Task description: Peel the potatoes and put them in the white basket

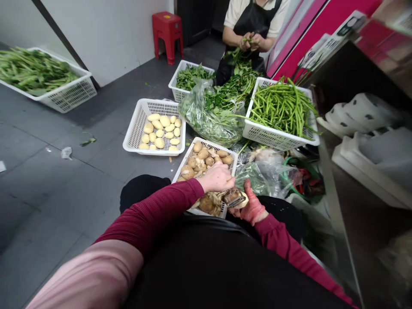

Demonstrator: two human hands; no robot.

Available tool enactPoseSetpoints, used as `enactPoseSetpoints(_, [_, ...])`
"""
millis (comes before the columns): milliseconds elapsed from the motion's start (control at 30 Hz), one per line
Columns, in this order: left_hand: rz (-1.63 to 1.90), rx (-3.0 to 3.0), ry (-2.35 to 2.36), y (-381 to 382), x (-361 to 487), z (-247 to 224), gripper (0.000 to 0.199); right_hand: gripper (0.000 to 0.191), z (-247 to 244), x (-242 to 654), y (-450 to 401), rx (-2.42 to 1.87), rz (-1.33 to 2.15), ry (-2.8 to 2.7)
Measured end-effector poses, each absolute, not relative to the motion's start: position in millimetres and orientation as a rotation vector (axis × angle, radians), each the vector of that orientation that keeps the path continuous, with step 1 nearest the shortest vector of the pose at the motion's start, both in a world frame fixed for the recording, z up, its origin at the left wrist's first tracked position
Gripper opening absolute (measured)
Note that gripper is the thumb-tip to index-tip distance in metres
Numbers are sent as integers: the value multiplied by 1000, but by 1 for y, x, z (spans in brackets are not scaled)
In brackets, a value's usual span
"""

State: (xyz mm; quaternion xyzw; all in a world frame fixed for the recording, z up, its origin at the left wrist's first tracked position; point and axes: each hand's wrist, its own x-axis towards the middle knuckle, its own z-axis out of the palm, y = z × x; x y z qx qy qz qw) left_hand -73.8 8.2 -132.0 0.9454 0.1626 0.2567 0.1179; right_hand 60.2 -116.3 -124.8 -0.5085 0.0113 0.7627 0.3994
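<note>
My left hand [219, 177], in a maroon sleeve, is closed over the near part of a white basket [234, 159] of unpeeled potatoes and peelings. A vegetable peeler [234, 198] extends below its fist; the fingers hide the handle. Turned palm up beside the basket, my right hand [252, 207] wears a thin reddish glove and grips a partly peeled potato [243, 201], its thumb raised. The peeler's blade lies across that potato. Brown unpeeled potatoes [202, 153] fill the basket's far end, with peelings [216, 198] nearer me.
Peeled potatoes [159, 143] lie in another white basket [128, 139]. A plastic bag of greens [212, 116] and a basket of long green stalks [283, 109] stand ahead. Opposite, a person [254, 25] handles leaves. A red stool [167, 32] stands by the wall.
</note>
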Motion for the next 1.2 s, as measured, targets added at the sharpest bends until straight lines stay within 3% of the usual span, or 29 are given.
enactPoseSetpoints(200, [715,2786,689,18,-78,-142,42,24,-124,63,-114,-1037,1692,135])
enactPoseSetpoints(300, [669,2757,819,16,-78,-142,42,30,-118,62,-110,-987,1632,177])
enactPoseSetpoints(400, [669,2744,760,7,-72,-139,41,42,-114,58,-102,-1201,1632,290])
enactPoseSetpoints(633, [533,2773,679,21,-72,-152,42,24,-114,42,-95,-1481,1511,338])
enactPoseSetpoints(800, [299,2737,1044,50,-80,-161,37,27,-118,47,-101,-1479,1524,185])
enactPoseSetpoints(933, [370,2731,869,45,-68,-162,36,24,-124,52,-100,-1493,1413,145])
enactPoseSetpoints(1067, [282,2749,969,53,-73,-165,36,24,-122,59,-104,-1293,1613,-4])
enactPoseSetpoints(1200, [250,2675,1159,58,-82,-155,39,28,-122,68,-99,-1314,1578,241])
